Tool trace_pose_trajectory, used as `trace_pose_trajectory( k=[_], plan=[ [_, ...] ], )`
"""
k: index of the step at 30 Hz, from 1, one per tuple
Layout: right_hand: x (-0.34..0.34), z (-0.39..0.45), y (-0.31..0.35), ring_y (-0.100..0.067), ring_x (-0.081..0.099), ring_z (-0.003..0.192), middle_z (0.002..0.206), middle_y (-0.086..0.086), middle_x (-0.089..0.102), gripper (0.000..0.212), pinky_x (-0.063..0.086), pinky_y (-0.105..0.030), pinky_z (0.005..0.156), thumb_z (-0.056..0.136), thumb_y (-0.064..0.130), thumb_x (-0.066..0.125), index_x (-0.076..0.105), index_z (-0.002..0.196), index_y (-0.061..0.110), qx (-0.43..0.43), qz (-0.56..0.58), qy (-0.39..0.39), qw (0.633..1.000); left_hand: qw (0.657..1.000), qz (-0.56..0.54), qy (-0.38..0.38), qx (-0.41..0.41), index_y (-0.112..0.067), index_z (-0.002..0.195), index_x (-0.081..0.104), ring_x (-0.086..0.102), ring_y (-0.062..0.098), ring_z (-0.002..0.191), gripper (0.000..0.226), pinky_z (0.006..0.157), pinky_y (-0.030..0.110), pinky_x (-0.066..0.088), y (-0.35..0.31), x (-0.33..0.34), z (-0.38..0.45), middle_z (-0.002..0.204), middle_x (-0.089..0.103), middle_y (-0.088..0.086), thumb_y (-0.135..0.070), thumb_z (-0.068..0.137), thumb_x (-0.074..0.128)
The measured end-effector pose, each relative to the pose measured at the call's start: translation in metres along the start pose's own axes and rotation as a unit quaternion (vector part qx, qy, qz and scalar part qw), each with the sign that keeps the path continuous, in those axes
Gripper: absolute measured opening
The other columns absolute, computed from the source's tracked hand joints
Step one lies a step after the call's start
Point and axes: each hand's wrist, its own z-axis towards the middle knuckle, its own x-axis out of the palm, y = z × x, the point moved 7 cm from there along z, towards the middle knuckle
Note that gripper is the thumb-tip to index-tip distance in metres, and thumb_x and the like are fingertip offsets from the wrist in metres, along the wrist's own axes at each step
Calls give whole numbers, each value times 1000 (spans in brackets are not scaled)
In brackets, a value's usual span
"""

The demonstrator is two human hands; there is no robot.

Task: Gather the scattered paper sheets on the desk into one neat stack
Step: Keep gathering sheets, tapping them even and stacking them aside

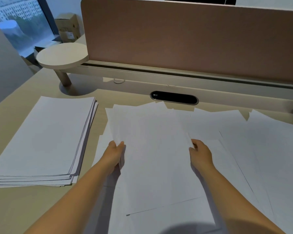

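Sheets (156,149) lie between the hands, left hand (114,154) and right hand (200,153) gripping opposite edges.

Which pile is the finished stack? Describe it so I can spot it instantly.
Start at the pink divider screen behind the desk, then drop to the desk's left side. The stack lies there alone, left of both hands, its edges squared up, unlike the loose sheets fanned across the middle and right.

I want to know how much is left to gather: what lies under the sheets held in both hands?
More loose sheets show around the held sheets, spreading right over the desk. How many lie directly beneath is hidden.
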Motion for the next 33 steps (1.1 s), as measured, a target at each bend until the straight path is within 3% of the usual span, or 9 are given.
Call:
trace_pose_trajectory(
  k=[5, 7, 9, 12, 15, 18, 21, 25, 33],
  plan=[
    [20, 3, 14, -14, 47, 98, 115, -4, 56, 34, 34, -18, 82, 98, 4, 33, 54, 124, 9, -48, -17, 58, 997, 996, 9, 93, 4, -6, 146, 12, 33, 30, 137, 61, 106, 37, 33, -9, 21, 2, 151, 28, 10, -21, 97, 46],
    [17, 9, 6, -13, 45, 86, 92, 5, 52, 23, 35, -19, 71, 97, 8, 37, 57, 94, 19, -29, -8, 46, 998, 995, -3, 104, 4, -6, 143, 19, 40, 30, 131, 57, 104, 38, 36, -5, 19, 6, 147, 35, 11, -14, 95, 50],
    [3, 16, -10, -13, 36, 65, 67, 7, 35, 37, 25, -21, 57, 93, 8, 44, 34, 63, 25, 26, 17, -3, 1000, 998, 5, 62, 0, -3, 127, 37, 50, 32, 117, 38, 98, 40, 42, 2, 10, 10, 136, 47, 17, -5, 92, 51],
    [-14, 11, -28, -23, 47, 66, 56, -8, 43, 40, 33, -29, 65, 85, -3, 51, 43, 49, 10, 100, 19, -12, 995, 1000, -8, 5, -16, -2, 100, 51, 54, 31, 101, 9, 88, 38, 44, 10, -1, 9, 123, 56, 25, 0, 91, 50],
    [-16, -2, -27, -39, 62, 88, 86, -28, 66, 21, 47, -38, 80, 87, -2, 54, 66, 78, -17, 95, -13, 5, 995, 1000, 5, 1, -2, 2, 116, 49, 53, 34, 111, 24, 94, 38, 42, 8, 4, 4, 128, 54, 21, -4, 92, 51],
    [-10, -5, -26, -19, 40, 51, 52, -9, 44, 43, 32, -27, 55, 89, -4, 48, 47, 47, 6, 55, -44, 17, 997, 999, 35, 25, 17, 0, 132, 37, 46, 34, 124, 43, 101, 38, 39, 2, 14, -5, 135, 48, 16, -4, 92, 50],
    [1, -10, -20, -15, 46, 57, 58, -1, 51, 30, 33, -22, 50, 89, -5, 45, 63, 66, 3, 32, -65, 55, 996, 998, 28, 55, 20, -5, 134, 33, 45, 33, 123, 46, 100, 38, 39, 2, 18, -13, 135, 47, 12, -2, 92, 51],
    [-1, -13, -29, -18, 42, 63, 67, -19, 56, 26, 28, -21, 53, 81, -16, 35, 58, 69, -18, 54, -21, 55, 997, 993, 101, 0, 63, -2, 131, 38, 45, 36, 123, 40, 103, 41, 38, -3, 7, -26, 134, 48, 16, 0, 93, 47],
    [-53, -34, -38, -18, 34, 65, 60, -2, 32, 39, 34, -28, 78, 93, 12, 46, 33, 57, 15, 59, 43, -19, 997, 996, -42, 28, 69, -4, 131, 46, 51, 27, 95, 38, 84, 34, 41, -32, 7, -54, 109, 55, 9, 3, 94, 42]
  ],
)
